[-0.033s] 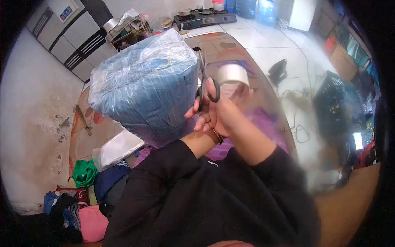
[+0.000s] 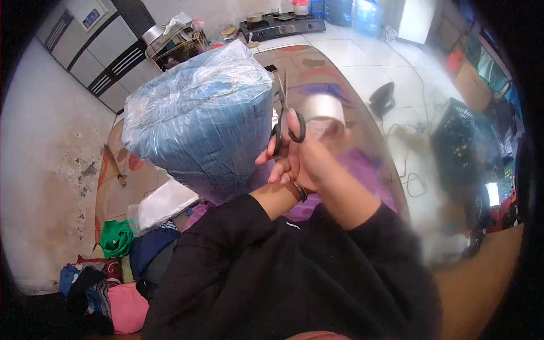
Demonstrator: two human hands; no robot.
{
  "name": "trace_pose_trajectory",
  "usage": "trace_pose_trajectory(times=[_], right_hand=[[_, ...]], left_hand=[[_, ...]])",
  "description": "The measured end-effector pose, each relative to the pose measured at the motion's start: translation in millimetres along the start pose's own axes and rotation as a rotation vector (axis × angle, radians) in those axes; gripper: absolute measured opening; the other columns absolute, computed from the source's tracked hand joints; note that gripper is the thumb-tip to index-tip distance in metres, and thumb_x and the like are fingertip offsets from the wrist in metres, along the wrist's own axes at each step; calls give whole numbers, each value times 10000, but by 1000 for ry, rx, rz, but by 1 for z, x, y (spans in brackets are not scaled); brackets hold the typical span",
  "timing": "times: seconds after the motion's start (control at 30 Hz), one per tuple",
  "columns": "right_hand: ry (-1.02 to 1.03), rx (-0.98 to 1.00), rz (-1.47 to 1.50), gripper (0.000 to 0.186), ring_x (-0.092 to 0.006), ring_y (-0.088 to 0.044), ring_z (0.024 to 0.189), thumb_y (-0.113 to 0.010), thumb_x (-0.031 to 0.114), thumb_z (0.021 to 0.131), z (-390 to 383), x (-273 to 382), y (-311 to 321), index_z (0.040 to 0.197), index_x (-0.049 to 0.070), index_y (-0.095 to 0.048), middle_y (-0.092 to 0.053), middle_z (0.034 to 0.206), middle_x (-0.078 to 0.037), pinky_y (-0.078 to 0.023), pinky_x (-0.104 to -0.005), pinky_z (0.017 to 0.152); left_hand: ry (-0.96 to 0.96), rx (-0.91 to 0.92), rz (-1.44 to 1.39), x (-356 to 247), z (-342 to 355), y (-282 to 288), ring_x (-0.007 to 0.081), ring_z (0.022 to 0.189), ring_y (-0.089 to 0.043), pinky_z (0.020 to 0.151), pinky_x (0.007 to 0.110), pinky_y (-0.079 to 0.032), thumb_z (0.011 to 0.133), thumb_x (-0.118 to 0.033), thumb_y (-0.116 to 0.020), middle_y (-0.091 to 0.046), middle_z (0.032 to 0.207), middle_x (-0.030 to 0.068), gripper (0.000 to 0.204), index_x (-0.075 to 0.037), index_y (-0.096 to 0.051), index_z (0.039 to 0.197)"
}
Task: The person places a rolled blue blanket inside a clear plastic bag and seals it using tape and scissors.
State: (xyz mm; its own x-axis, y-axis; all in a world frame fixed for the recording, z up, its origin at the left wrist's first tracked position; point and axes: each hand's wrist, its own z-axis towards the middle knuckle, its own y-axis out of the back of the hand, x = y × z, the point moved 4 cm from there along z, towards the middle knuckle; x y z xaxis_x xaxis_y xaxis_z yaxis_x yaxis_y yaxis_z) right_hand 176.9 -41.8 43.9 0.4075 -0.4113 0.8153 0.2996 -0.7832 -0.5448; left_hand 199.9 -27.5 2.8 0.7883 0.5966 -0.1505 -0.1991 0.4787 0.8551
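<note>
My right hand [image 2: 294,153] is closed on a pair of black-handled scissors [image 2: 283,99], thumb in one loop, blades pointing away from me. Beneath it my left forearm crosses to the right, with a bracelet [image 2: 301,191] at the wrist. Most of my left hand [image 2: 342,139] is hidden behind the right arm. Its blurred fingers seem to be around a wide roll of clear tape [image 2: 324,107]. Just left of the scissors stands a large bundle [image 2: 198,124] of blue folded fabric, wrapped in clear plastic and tape.
A patterned mat [image 2: 362,113] lies under the bundle. To the left are a knife [image 2: 116,167], a stack of clear plastic [image 2: 164,204] and folded clothes [image 2: 127,306]. A gas stove [image 2: 283,27] stands at the back; a dark crate [image 2: 462,141] and cables are on the right.
The tape roll has shifted slightly right and toward me. The scissors have moved only a little, still in my right hand. The wrapped bundle has stayed put.
</note>
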Motion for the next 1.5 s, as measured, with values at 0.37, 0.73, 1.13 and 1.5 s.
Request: trace_pose_trajectory(times=[0.37, 0.73, 1.13, 1.5], right_hand=[[-84, -472, -403, 712, -152, -508, 569, -347, 747, 802, -61, -41, 91, 820, 76, -584, -521, 642, -32, -374, -293, 471], [-560, -69, -1787, 345, -359, -620, 943, -564, 295, 790, -28, -217, 178, 996, 40, -668, -647, 989, -202, -493, -451, 808], [1041, -434, -756, 610, -303, -343, 1306, -320, 435, 967, 28, 75, -7, 1320, -58, -380, -394, 1366, -236, -243, -342, 1076], [825, -482, -558, 560, -300, -416, 1233, -286, 408, 982, 55, 18, -5, 1276, -41, -444, -463, 1302, -217, -285, -339, 1038]], left_hand=[[-100, 281, -318, 7, -142, -33, 412, 1028, -538, 891, 468, -434, 809, -373, -585, -413, 1306, 208, 678, -116, -329, 1382], [-264, 244, -340, 9, -223, 21, 309, 924, -594, 716, 404, -494, 826, -282, -612, -592, 1047, 103, 376, -218, -566, 1194], [-32, 129, -291, 13, -260, 43, 322, 931, -578, 771, 422, -467, 832, -265, -650, -592, 1012, 141, 295, -132, -590, 1087], [-107, 71, -47, 21, -274, 40, 386, 993, -537, 839, 494, -437, 760, -267, -694, -539, 1131, 192, 693, -179, -358, 1360]])
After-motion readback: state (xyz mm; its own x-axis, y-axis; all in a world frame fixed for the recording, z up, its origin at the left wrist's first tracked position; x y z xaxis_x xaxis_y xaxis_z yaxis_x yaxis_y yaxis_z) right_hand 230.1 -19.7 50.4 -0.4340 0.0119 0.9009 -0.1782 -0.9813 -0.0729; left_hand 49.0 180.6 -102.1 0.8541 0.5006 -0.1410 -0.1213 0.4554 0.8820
